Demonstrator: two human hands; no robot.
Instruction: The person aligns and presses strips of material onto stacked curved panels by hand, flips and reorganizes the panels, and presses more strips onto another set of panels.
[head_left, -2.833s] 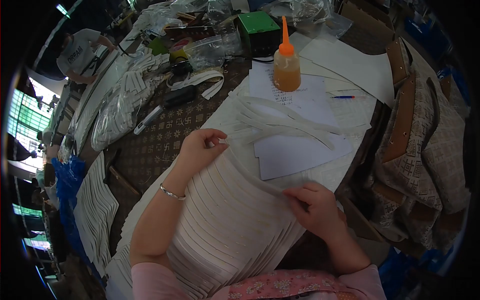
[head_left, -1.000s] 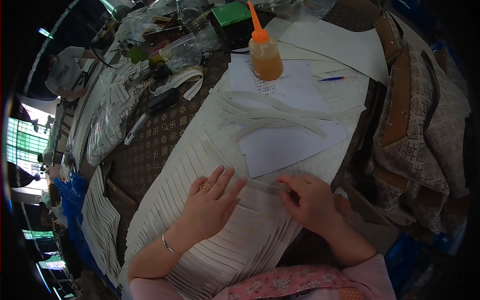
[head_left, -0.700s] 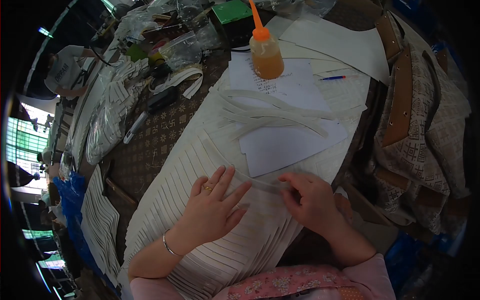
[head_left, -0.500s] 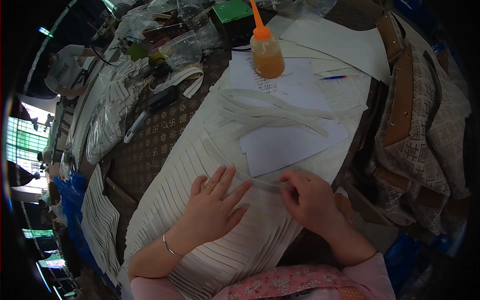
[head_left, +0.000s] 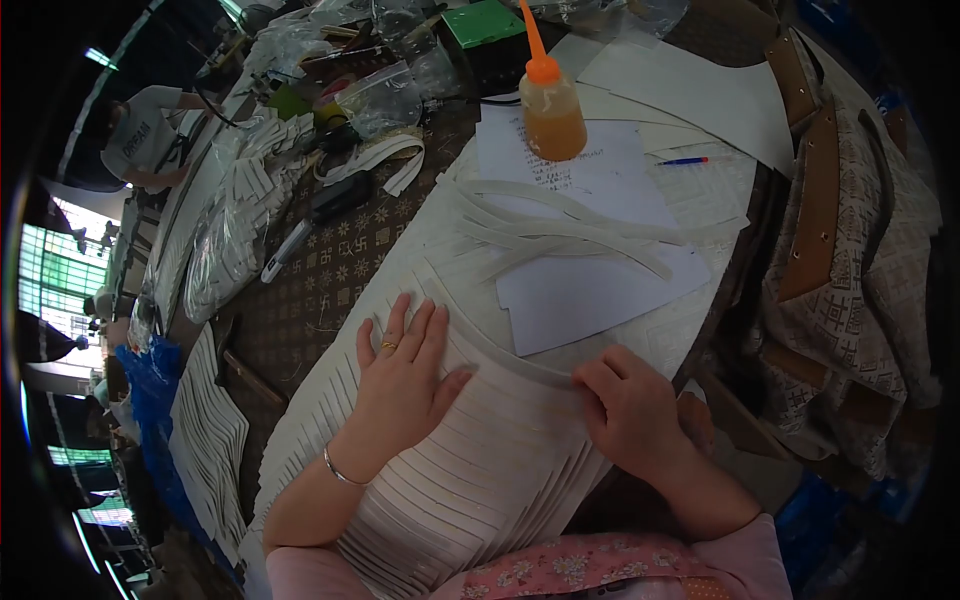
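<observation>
A curved pale strip (head_left: pixel 505 357) lies along the top edge of a fanned stack of overlapping white sheets (head_left: pixel 480 430). My left hand (head_left: pixel 402 375) rests flat on the stack beside the strip, palm down, fingers stretched out and thumb apart. At the strip's right end, my right hand (head_left: pixel 632 408) is closed, with thumb and forefinger pinched on it. Further up, several loose pale strips (head_left: pixel 560 225) lie across a white paper (head_left: pixel 600 300) with handwriting near its top.
A bottle of amber liquid (head_left: pixel 555 125) with an orange nozzle stands on the paper, near a blue pen (head_left: pixel 684 161). Left lie a hammer (head_left: pixel 250 375), a marker (head_left: pixel 287 250) and plastic-wrapped pieces (head_left: pixel 235 220). Patterned bag parts (head_left: pixel 850 270) hang at right. Another person (head_left: pixel 150 140) works far left.
My left hand has slid left and up, flattening onto the sheets away from the strip. My right hand stays at the strip's right end. The whole view has shifted slightly.
</observation>
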